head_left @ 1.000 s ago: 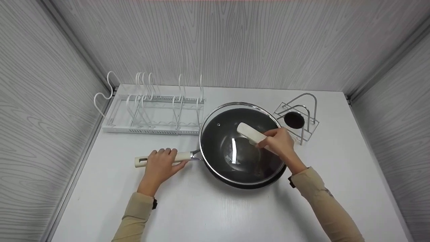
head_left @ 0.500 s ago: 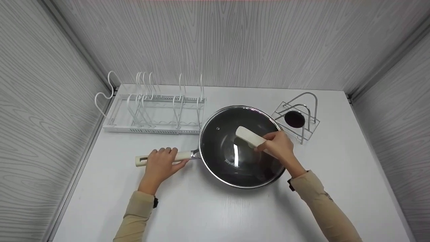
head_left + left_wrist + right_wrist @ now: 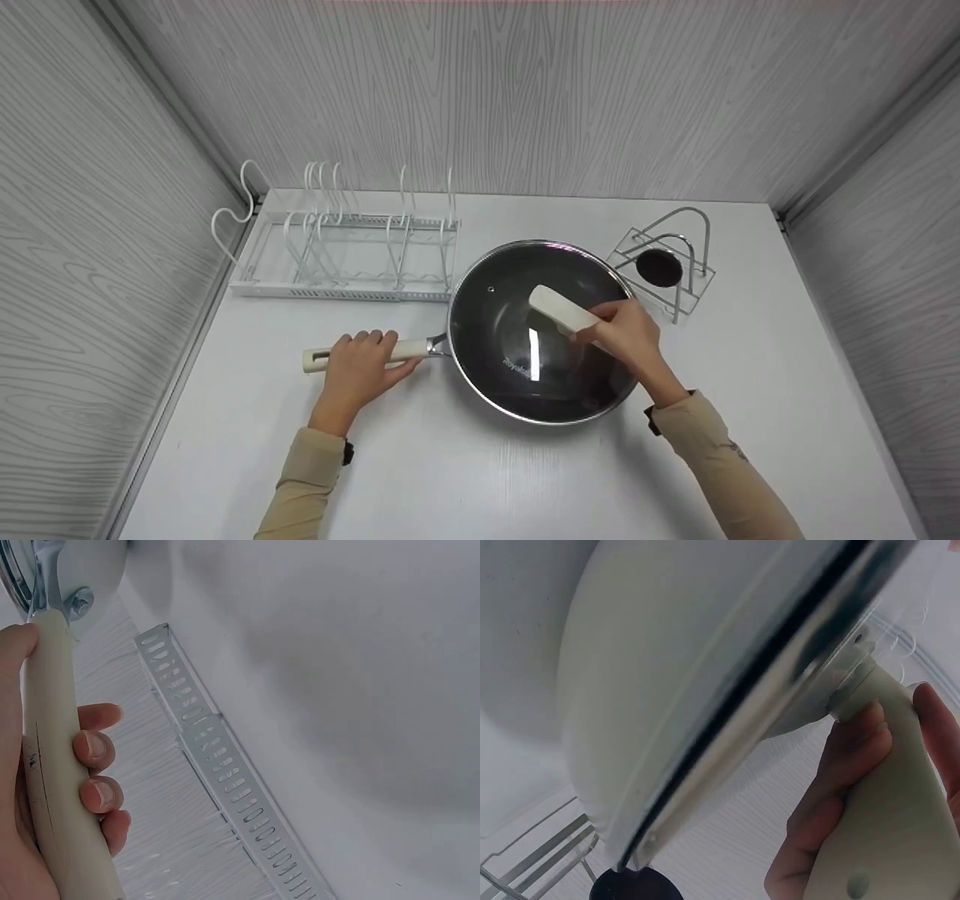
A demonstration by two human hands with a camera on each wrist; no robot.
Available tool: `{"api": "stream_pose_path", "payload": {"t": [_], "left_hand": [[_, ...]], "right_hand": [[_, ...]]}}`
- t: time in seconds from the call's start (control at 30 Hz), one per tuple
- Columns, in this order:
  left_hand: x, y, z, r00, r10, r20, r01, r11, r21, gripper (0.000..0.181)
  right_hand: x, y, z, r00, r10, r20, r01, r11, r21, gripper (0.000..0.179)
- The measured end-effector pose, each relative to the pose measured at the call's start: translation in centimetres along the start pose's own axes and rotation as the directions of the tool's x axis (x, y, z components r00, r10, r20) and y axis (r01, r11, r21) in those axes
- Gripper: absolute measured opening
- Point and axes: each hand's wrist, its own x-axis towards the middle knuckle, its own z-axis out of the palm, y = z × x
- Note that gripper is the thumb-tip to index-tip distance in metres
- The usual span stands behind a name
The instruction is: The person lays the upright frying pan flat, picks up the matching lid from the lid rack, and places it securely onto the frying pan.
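Note:
A dark wok [image 3: 465, 375] with a cream handle stands mid-table, its handle pointing left. My left hand [image 3: 361, 371] grips that handle; in the left wrist view the fingers curl round the cream handle [image 3: 56, 735]. Over the wok lies a glass lid [image 3: 495, 322] with a metal rim, lined up with the wok's edge. My right hand [image 3: 628, 334] holds the lid's long cream knob [image 3: 562, 309], thumb and fingers on opposite sides. In the right wrist view the knob [image 3: 892, 802] sits between the fingers, beside the pale outer side of the wok [image 3: 645, 675].
A white wire pot rack [image 3: 315, 291] stands at the back left, close to the wok. At the back right is a small metal lid stand [image 3: 694, 300] with a dark round cup [image 3: 659, 268]. Grey wood-grain panels [image 3: 495, 97] enclose the table's back and sides.
The lid has come down toward me and now lines up with the wok's rim, my right hand moving with it. My left hand keeps its hold on the handle.

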Motion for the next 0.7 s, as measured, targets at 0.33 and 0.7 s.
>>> {"api": "stream_pose_path", "payload": {"t": [0.33,0.7], "left_hand": [[0.1,0.0,-0.1,0.999,-0.007,0.041,0.008,1.0,-0.019,0.05],[0.2,0.0,-0.1,0.999,-0.008,0.043,0.008,1.0,-0.014,0.052]], "right_hand": [[-0.5,0.3,0.0,0.998,-0.057,0.0,0.057,0.997,-0.047,0.035],[-1.2,0.9,1.0,0.943,-0.331,-0.033,0.307,0.905,-0.295,0.046]]}}
